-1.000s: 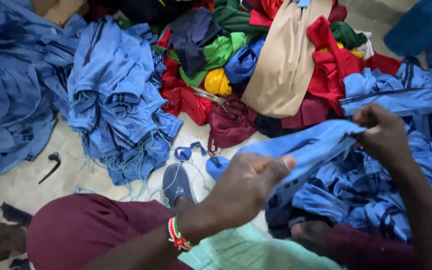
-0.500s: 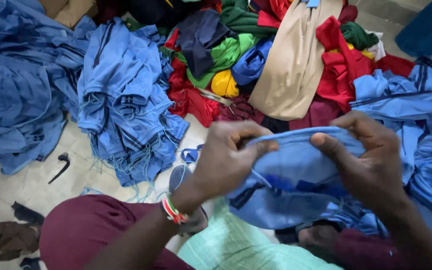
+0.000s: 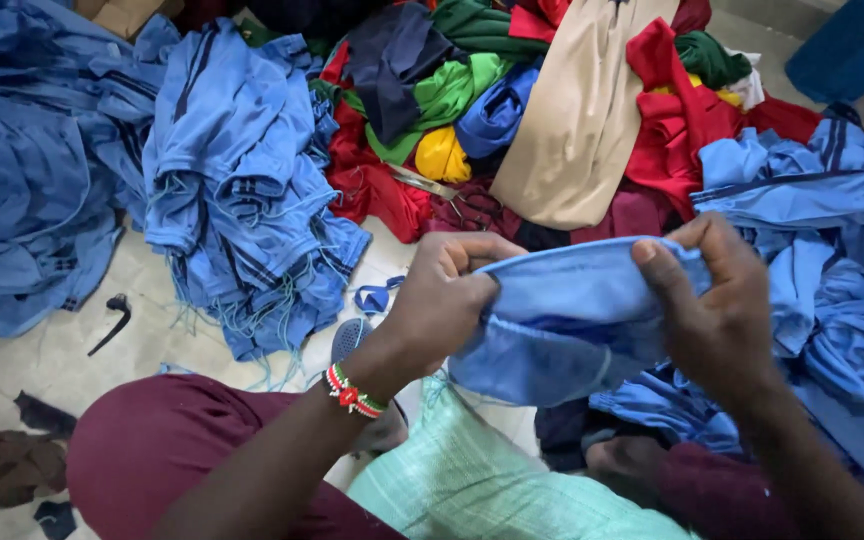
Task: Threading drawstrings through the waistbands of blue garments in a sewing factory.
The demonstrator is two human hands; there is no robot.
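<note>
Two hands work one blue cloth piece (image 3: pixel 572 325) at frame centre, held above the lap. Left hand (image 3: pixel 442 300) at 9 o'clock of the cloth: fingers curled over its upper edge, thumb beneath, grip pinching the fabric. A red, green and white beaded wristband (image 3: pixel 354 392) circles that wrist. Right hand (image 3: pixel 717 300) at 3 o'clock of the cloth: thumb and fingers pressed together on the upper right edge, wrist bent, forearm running off toward 5 o'clock. The cloth sags between the two hands in a rounded fold.

No packages or labels can be made out. At 12 o'clock lies a mixed heap: tan garment (image 3: pixel 577 110), red cloth (image 3: pixel 677 120), green cloth (image 3: pixel 447 95), a yellow bundle (image 3: pixel 442 155). At 10 o'clock, a pile of blue garments (image 3: pixel 237 190) with loose threads along the lower edges. More blue fabric (image 3: pixel 832 230) at 3 o'clock. Scissors (image 3: pixel 457 200) rest at the foot of the heap, just above the left hand. A pale green woven sack (image 3: pixel 492 490) covers the lap at 6 o'clock, beside a maroon trouser leg (image 3: pixel 172 450). Floor (image 3: pixel 42 350) pale, with dark scraps at 8 o'clock.
</note>
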